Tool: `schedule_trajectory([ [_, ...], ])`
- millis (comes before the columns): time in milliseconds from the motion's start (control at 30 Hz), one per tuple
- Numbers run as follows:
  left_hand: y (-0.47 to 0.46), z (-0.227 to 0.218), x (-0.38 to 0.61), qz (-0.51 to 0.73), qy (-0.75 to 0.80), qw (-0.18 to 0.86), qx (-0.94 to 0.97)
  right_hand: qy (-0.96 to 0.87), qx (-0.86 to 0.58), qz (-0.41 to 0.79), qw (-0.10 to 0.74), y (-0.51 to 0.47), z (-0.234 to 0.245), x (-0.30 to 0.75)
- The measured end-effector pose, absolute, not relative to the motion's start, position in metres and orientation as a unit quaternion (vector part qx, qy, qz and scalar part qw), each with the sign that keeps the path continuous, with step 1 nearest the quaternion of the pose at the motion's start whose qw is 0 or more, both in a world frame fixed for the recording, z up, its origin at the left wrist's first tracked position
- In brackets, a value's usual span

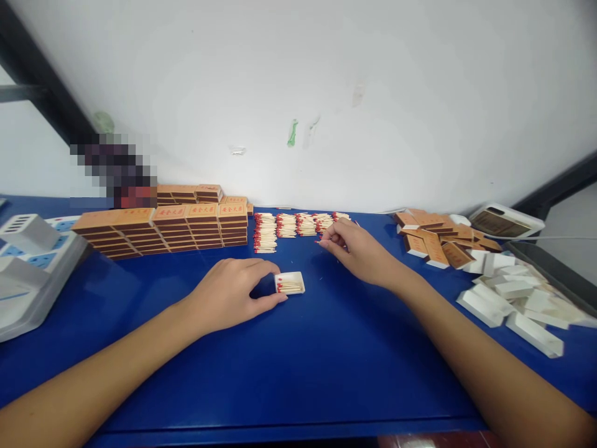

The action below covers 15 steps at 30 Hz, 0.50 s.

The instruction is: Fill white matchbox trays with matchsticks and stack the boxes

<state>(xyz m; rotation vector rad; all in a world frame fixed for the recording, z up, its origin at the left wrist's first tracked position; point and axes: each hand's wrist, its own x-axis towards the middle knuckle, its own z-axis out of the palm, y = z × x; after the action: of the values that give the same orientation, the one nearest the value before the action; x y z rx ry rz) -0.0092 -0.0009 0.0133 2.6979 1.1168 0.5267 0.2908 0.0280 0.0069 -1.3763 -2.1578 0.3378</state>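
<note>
Between the thumb and index finger of my left hand (237, 292) is a small white matchbox tray (298, 276), lying on the blue table. Several red-headed matches (290, 287) rest along its near side. My right hand (357, 249) is closed in a pinch to the right of the tray and a little farther back. Red match tips show at its fingertips; how many matches it holds is hidden. Just behind this hand, loose matches (305, 224) lie in a row of piles, the leftmost pile (265, 233) being the longest.
Stacked matchboxes (203, 225) form a wall at the back left, beside a power strip (41, 261) with white plugs. To the right lie loose matchbox sleeves (433, 239), a heap of white trays (508, 289) and a phone (506, 219). A wall (326, 93) rises behind the table (317, 373).
</note>
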Motion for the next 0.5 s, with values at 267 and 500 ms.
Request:
schedule_trajectory([
  [267,-0.005,0.01,-0.008,0.201,0.364,0.1,0.904,-0.851,-0.436,0.193,0.219,-0.028,0.023,0.228],
  [500,-0.006,0.011,-0.008,0.198,0.363,0.128,0.902,-0.841,-0.475,0.127,0.224,-0.012,0.026,0.259],
])
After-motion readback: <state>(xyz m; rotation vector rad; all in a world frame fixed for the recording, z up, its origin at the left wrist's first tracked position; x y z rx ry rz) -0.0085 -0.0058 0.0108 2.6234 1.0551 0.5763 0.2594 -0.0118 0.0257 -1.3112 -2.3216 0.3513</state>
